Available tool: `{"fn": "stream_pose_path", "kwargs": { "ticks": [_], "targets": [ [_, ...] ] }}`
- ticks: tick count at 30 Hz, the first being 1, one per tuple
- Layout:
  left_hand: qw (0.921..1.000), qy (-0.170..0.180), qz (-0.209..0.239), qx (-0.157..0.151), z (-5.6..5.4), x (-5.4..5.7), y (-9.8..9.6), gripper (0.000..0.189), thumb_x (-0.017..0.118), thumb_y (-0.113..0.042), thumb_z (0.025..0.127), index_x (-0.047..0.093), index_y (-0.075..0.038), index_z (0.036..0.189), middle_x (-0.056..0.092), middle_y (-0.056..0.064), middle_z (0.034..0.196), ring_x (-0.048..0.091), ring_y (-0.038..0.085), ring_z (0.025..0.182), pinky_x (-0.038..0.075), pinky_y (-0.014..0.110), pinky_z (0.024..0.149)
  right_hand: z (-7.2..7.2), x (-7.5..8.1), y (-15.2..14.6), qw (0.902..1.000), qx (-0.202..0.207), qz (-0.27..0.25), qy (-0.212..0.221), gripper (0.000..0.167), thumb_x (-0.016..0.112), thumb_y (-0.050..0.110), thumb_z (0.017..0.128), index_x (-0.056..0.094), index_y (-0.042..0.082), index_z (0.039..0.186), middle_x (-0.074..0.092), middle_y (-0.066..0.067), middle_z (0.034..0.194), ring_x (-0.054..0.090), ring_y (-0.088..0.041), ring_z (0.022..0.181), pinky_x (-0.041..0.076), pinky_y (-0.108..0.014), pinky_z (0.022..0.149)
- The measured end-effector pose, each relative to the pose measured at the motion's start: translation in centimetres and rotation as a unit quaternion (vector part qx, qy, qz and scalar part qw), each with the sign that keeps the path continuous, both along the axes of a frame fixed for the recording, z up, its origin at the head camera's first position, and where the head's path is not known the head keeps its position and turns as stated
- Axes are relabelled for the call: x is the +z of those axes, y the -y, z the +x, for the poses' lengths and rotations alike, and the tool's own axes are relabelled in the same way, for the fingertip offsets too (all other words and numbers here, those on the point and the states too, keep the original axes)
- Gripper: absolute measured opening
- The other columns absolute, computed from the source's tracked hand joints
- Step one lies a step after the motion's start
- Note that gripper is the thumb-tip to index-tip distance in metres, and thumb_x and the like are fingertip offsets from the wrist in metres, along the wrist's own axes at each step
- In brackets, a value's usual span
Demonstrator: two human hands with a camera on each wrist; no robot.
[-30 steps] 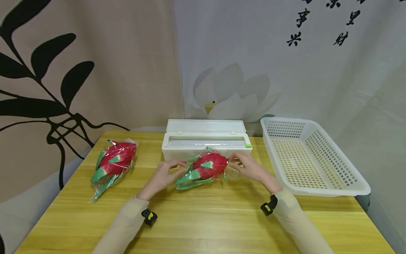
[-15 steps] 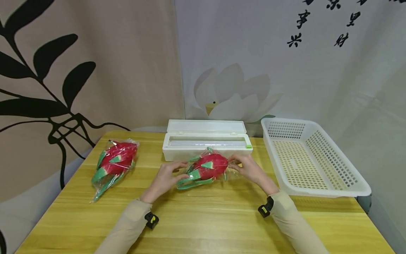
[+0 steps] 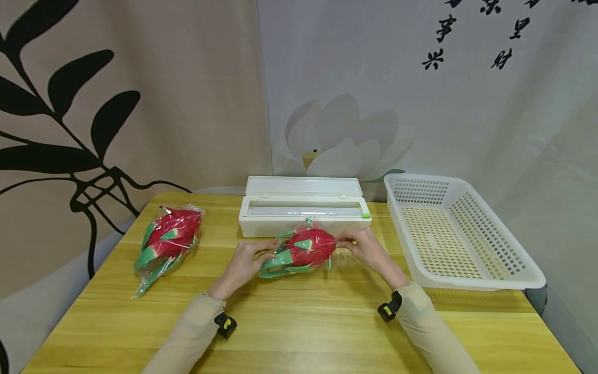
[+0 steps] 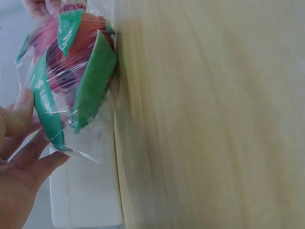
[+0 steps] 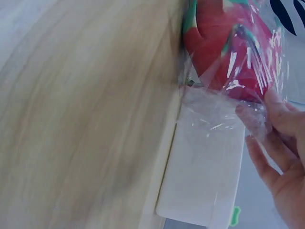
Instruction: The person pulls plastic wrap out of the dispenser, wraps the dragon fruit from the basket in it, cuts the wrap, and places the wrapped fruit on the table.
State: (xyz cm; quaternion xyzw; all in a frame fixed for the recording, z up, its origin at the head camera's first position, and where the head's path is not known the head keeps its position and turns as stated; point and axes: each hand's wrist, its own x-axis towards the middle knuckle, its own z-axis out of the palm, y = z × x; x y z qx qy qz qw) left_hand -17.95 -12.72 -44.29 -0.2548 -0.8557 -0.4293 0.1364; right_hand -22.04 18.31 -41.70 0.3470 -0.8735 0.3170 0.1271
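A red dragon fruit (image 3: 312, 246) with green scales, loosely covered in clear plastic wrap (image 5: 209, 107), is between my two hands at mid-table. At its left end, my left hand (image 3: 245, 262) holds the wrapped green tips; in the left wrist view the thumb is on the near side and the fingers reach beneath. My right hand (image 3: 366, 248) pinches the loose wrap at the right end between thumb and fingers. Right behind the fruit stands a white cling film dispenser (image 3: 261, 227), its lid (image 3: 303, 185) raised and a film roll (image 3: 303, 211) showing inside.
A second wrapped dragon fruit (image 3: 175, 234) lies on the left of the wooden table (image 3: 299, 322). At the back right stands a white perforated plastic basket (image 3: 472, 275). A printed curtain (image 3: 201, 104) hangs behind the table.
The left hand has shifted slightly right, closer onto the fruit's tips. The right hand has moved in a little against the fruit's right end. The other things stay put.
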Motion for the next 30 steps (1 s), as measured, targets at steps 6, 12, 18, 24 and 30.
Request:
{"fn": "stream_pose_path", "kwargs": {
  "ticks": [6, 12, 18, 24, 30],
  "targets": [
    [0.9998, 0.012, 0.006, 0.017, 0.2, 0.7, 0.1, 0.014, 0.067, 0.001, 0.083, 0.074, 0.000, 0.095, 0.073, 0.016, 0.097, 0.070, 0.016, 0.080, 0.051, 0.015, 0.061, 0.3, 0.6, 0.1, 0.9999, 0.007, -0.008, 0.005, 0.008, 0.072, 0.003, 0.079, 0.075, 0.000, 0.086, 0.075, -0.013, 0.084, 0.073, -0.022, 0.076, 0.058, -0.023, 0.066],
    [0.9970, 0.056, 0.026, 0.045, 0.2, 1.0, 0.4, 0.012, 0.065, 0.000, 0.085, 0.075, -0.001, 0.093, 0.075, 0.014, 0.087, 0.055, 0.002, 0.062, 0.041, 0.015, 0.052, 0.6, 1.1, 0.2, 0.9988, 0.006, -0.026, 0.040, 0.007, 0.072, 0.005, 0.080, 0.075, 0.002, 0.085, 0.075, -0.012, 0.081, 0.072, -0.018, 0.070, 0.056, -0.019, 0.063],
    [0.9940, 0.086, 0.040, 0.055, 0.0, 0.6, 0.5, 0.013, 0.061, -0.001, 0.089, 0.069, -0.004, 0.099, 0.075, 0.014, 0.090, 0.063, 0.004, 0.072, 0.045, 0.017, 0.056, 0.3, 0.9, 0.4, 0.9965, -0.005, -0.073, 0.041, 0.006, 0.073, 0.005, 0.078, 0.075, 0.003, 0.084, 0.071, -0.008, 0.079, 0.068, -0.013, 0.068, 0.054, -0.018, 0.060],
    [0.9945, 0.094, 0.012, 0.045, 0.3, -0.1, 0.8, 0.020, 0.057, -0.017, 0.095, 0.071, -0.006, 0.105, 0.074, 0.010, 0.099, 0.065, 0.013, 0.081, 0.052, 0.020, 0.069, 0.0, 0.9, 0.6, 0.9974, 0.003, -0.070, 0.019, 0.007, 0.072, 0.007, 0.080, 0.075, 0.004, 0.086, 0.070, -0.006, 0.080, 0.064, -0.011, 0.069, 0.052, -0.018, 0.059],
    [0.9881, 0.153, 0.006, 0.013, 1.0, 0.1, 1.0, 0.043, 0.074, -0.033, 0.082, 0.064, -0.010, 0.116, 0.069, 0.010, 0.113, 0.066, 0.024, 0.100, 0.055, 0.038, 0.086, 0.3, 1.1, 0.4, 0.9932, 0.002, -0.080, 0.084, 0.011, 0.065, 0.005, 0.086, 0.071, 0.002, 0.095, 0.072, -0.011, 0.089, 0.069, -0.021, 0.080, 0.057, -0.023, 0.073]
  ]
}}
